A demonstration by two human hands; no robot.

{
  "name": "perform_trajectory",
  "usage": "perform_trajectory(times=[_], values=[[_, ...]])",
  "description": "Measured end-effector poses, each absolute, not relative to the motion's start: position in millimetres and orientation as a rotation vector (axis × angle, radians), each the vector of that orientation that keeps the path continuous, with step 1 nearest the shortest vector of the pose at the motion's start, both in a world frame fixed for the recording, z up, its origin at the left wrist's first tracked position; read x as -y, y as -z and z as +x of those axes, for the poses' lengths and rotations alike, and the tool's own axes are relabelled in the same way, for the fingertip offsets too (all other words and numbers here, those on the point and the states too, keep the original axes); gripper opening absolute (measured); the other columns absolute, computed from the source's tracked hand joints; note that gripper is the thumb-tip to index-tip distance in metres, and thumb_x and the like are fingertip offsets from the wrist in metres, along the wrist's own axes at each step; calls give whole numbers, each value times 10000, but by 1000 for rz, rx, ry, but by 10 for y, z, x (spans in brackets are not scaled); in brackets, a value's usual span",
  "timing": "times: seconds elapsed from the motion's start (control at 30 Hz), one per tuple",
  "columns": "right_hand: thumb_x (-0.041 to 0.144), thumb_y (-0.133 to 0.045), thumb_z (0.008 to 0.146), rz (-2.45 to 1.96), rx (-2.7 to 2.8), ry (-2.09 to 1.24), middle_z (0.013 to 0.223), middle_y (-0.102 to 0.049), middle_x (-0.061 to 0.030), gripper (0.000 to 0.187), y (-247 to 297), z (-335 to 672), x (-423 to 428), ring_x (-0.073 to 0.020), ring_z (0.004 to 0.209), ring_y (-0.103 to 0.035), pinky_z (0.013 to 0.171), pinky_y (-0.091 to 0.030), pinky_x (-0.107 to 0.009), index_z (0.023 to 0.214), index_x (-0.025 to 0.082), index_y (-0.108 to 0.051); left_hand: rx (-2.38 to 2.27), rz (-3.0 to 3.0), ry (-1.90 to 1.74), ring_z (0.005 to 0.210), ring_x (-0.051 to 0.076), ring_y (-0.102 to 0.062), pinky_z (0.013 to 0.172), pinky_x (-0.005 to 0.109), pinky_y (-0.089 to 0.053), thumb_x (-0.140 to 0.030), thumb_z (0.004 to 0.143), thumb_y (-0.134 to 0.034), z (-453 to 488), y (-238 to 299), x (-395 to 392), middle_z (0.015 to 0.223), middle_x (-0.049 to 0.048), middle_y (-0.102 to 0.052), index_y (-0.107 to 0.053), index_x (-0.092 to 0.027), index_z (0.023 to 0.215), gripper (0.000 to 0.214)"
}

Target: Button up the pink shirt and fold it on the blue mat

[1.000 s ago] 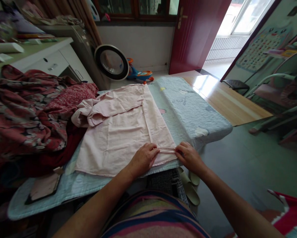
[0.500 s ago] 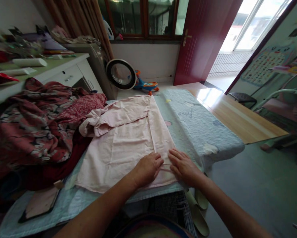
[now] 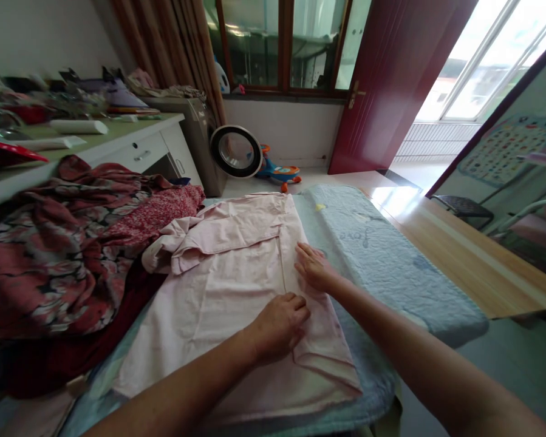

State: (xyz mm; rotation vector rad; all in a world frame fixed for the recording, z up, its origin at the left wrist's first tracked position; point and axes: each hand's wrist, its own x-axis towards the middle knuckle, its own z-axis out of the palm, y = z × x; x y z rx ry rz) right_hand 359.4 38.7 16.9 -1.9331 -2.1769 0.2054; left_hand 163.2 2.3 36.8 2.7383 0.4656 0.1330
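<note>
A pale pink shirt (image 3: pixel 236 285) lies spread on a light blue quilted cover (image 3: pixel 382 267). One sleeve (image 3: pixel 227 233) is folded across its upper part and bunches at the left. My left hand (image 3: pixel 279 325) is over the lower right part of the shirt, its fingers curled in on the cloth by a long crease; the fingertips are partly hidden. Farther up, my right hand (image 3: pixel 313 267) rests on the shirt's right edge with its fingers stretched out. Below the hands, the lower right corner of the shirt shows slanting folds.
Piled floral and red clothes (image 3: pixel 72 255) lie to the left, beside a white cabinet (image 3: pixel 136 155) with a cluttered top. Behind stand a washing machine with its round door (image 3: pixel 236 152) swung open and a blue and orange ride-on toy (image 3: pixel 279 173). A red door (image 3: pixel 391 73) stands at the back.
My right hand has moved up along the shirt's right edge, away from the lower corner. My left hand stays low with its fingers curled. The view has tipped upward.
</note>
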Motion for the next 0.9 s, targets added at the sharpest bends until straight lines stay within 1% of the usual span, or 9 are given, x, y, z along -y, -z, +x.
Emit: perform_trajectory(times=[0.1,0.23,0.37,0.43,0.5,0.67,0.73,0.8,0.9], values=[[401,-411,999,-2004,2177,-248,1563,-335,-165,495,-14,3656,-705,-281,1446,-295,1140,-276,-475,1419,140,-433,-353,2611,-74,945,216,-597,847,316,-481,-206,770,-676,1596,-406,-169,1010,55,-653,-639,-199,917,152],[406,-393,1007,-2050,2098,-228,1540,-368,-164,437,32,3729,-1056,-254,1432,-314,1140,-272,-458,1360,159,-467,-480,2412,-120,818,163,-624,759,261,-487,-184,830,-589,1701,-459,-598,919,34,-677,-671,-189,925,126],[409,-405,1002,-2112,1972,-190,1518,-391,-170,404,35,3692,-1350,-259,1416,-323,1135,-262,-483,1309,163,-494,-893,2545,-433,1051,227,-592,958,346,-448,-153,849,-537,1910,-480,-1215,1083,92,-665,-676,-170,994,201],[419,-402,1000,-2124,1956,-159,1500,-413,-164,394,38,3660,-1464,-261,1409,-326,1127,-263,-494,1286,171,-511,-1184,2602,-483,1136,276,-552,988,408,-430,-165,851,-533,1954,-437,-1516,1189,133,-627,-669,-163,1068,256],[423,-380,1006,-2137,1949,-138,1455,-463,-158,381,31,3645,-1571,-259,1378,-363,1112,-278,-491,1243,174,-543,-1435,2562,-433,1150,308,-541,969,438,-436,-199,841,-550,1929,-346,-1761,1233,155,-602,-655,-162,1134,313],[394,-337,1010,-2187,1944,-140,1344,-552,-156,380,-17,3660,-1931,-244,1291,-454,1075,-324,-432,1154,166,-605,-1558,2381,-327,1154,283,-534,967,382,-431,-292,757,-638,1752,-37,-2052,1276,84,-592,-602,-234,1243,491],[414,-351,999,-2218,1927,-147,1359,-542,-159,400,-18,3663,-2125,-246,1284,-462,1068,-336,-415,1191,164,-597,-1533,2384,-391,1123,257,-541,960,350,-426,-267,757,-621,1714,44,-2081,1232,72,-604,-622,-235,1204,447],[450,-363,985,-2261,1883,-177,1379,-528,-169,455,2,3662,-2332,-256,1297,-454,1073,-333,-408,1248,148,-577,-1500,2407,-454,1056,228,-558,937,318,-426,-213,769,-584,1700,81,-2097,1132,71,-621,-655,-216,1097,336],[483,-355,974,-2317,1818,-231,1448,-466,-198,553,50,3665,-2626,-279,1358,-397,1096,-306,-409,1341,104,-522,-1481,2453,-492,988,206,-562,898,295,-421,-119,765,-537,1698,73,-2118,1012,63,-620,-663,-205,950,240]])
